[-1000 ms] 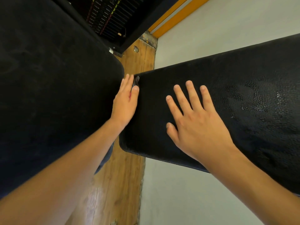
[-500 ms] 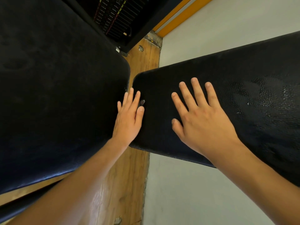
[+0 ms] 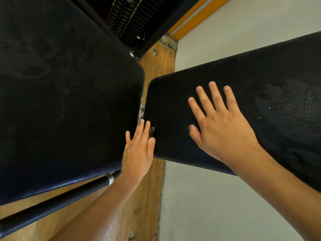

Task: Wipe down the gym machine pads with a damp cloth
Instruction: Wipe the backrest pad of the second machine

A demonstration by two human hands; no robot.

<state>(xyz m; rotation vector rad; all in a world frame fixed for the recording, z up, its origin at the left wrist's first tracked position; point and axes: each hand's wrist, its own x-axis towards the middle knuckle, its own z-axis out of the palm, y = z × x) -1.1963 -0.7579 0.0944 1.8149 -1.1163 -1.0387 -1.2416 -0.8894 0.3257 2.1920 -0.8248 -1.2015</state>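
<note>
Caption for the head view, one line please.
Bare right hand flat, fingers spread, on the right black pad; left hand at the gap beside the left black pad.

The left pad (image 3: 69,101) runs off the top and left edges, and the right pad (image 3: 260,87) off the right edge. The weight stack (image 3: 132,16) is cut by the top edge, its labels too small to read. The black bar (image 3: 57,204) exits left, and its upper end is hidden behind the left hand (image 3: 137,153). A small dark thing (image 3: 152,130) beside that hand's forefinger cannot be identified, nor can I tell whether it is pinched.
</note>
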